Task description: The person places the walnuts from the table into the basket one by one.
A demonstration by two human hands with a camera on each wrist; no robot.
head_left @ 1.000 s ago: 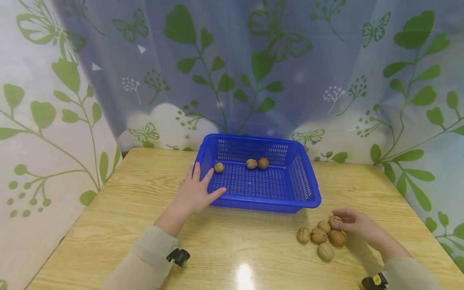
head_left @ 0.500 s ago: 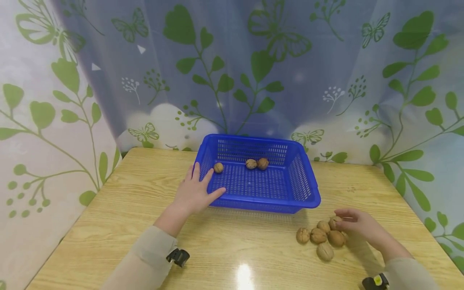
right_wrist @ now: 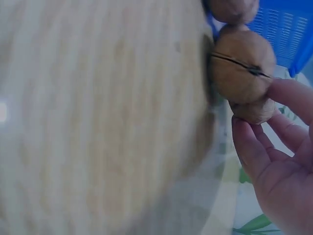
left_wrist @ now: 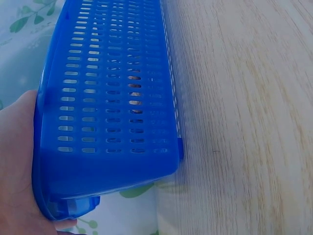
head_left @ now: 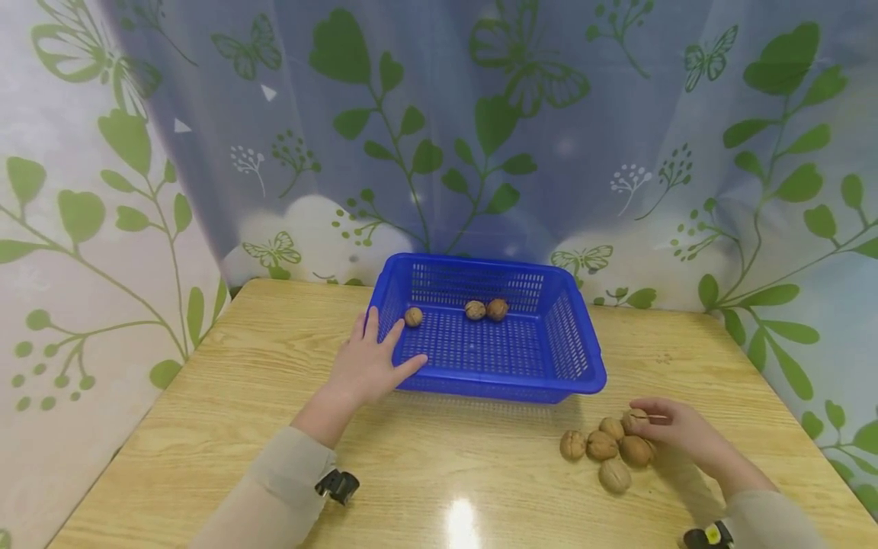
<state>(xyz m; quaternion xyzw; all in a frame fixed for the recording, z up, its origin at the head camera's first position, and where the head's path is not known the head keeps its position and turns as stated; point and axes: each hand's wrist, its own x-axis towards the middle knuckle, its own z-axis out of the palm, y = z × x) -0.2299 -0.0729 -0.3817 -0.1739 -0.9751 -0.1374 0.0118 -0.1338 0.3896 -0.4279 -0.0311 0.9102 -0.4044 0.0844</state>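
My left hand (head_left: pixel 366 366) lies spread over the left rim of a blue plastic basket (head_left: pixel 480 381), touching it with straight fingers. In the left wrist view, the slotted wall of the basket (left_wrist: pixel 107 98) stands beside the hand (left_wrist: pixel 17 161). My right hand (head_left: pixel 679 431) pinches a walnut (head_left: pixel 634 419) at the far right of a small pile, between thumb and fingers. The right wrist view shows that walnut (right_wrist: pixel 254 111) partly hidden behind a larger, cracked walnut (right_wrist: pixel 242 68). Several other walnuts (head_left: pixel 602 445) lie close together on the table.
Inside the basket are a walnut (head_left: pixel 413 316) at the left and two walnuts (head_left: pixel 475 309) near the back wall. The wooden table (head_left: pixel 425 465) ends at a patterned curtain (head_left: pixel 439 152) behind and at both sides.
Very little differs. The right hand stays at the same walnut, with only a slight shift of its fingers. The left hand and the basket hold still.
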